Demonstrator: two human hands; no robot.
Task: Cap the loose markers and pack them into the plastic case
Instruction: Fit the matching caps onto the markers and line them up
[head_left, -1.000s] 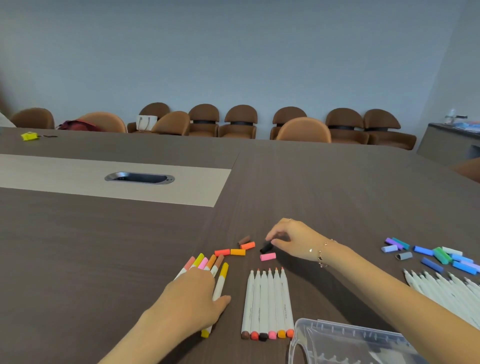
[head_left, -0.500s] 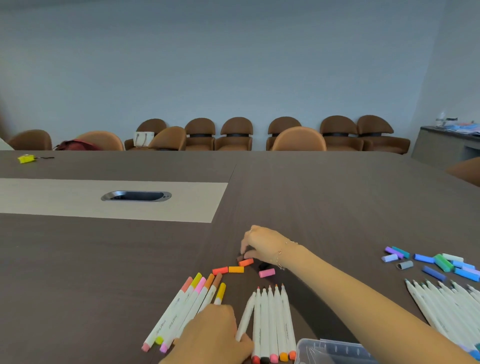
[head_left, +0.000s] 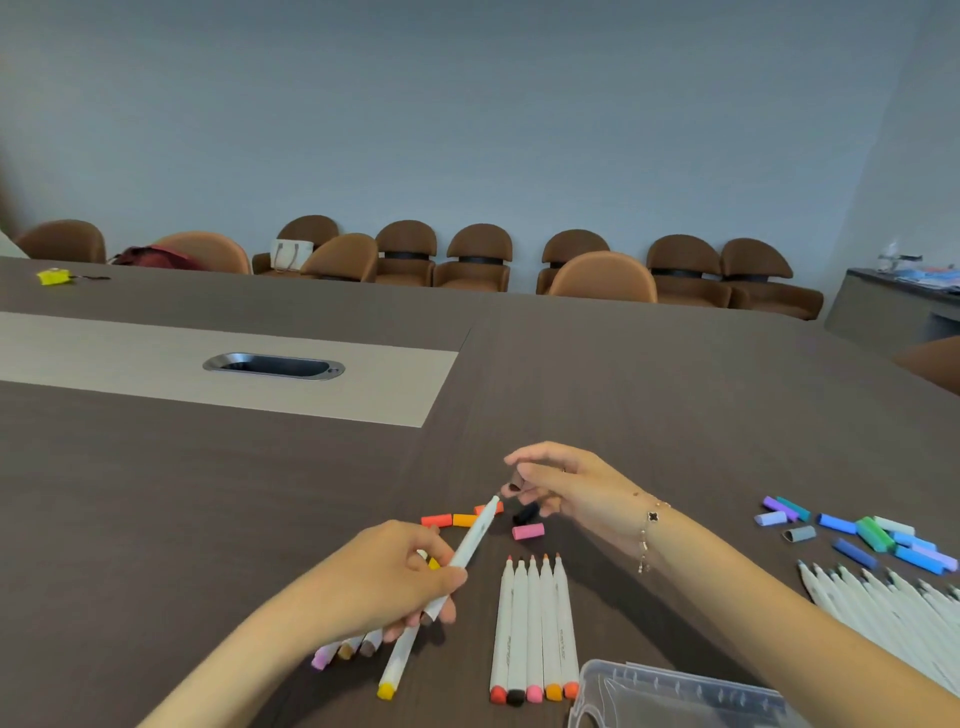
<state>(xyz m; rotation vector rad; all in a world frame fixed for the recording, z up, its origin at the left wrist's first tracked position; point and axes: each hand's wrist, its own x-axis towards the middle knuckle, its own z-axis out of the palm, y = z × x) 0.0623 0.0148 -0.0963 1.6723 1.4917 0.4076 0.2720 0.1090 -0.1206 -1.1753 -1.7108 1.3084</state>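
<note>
Fingers (head_left: 441, 577) of the left hand (head_left: 384, 577) grip a white uncapped marker (head_left: 470, 545), tip tilted far-right; right hand (head_left: 566, 488) fingers pinch a brown cap (head_left: 518, 480) above the tabletop (head_left: 260, 519).

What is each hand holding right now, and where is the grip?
Left hand grips a white marker by its lower barrel, tip raised. Right hand pinches a brown cap between its fingertips.

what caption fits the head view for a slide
Left hand holds an uncapped marker while right hand brings a brown cap to its tip.
</note>
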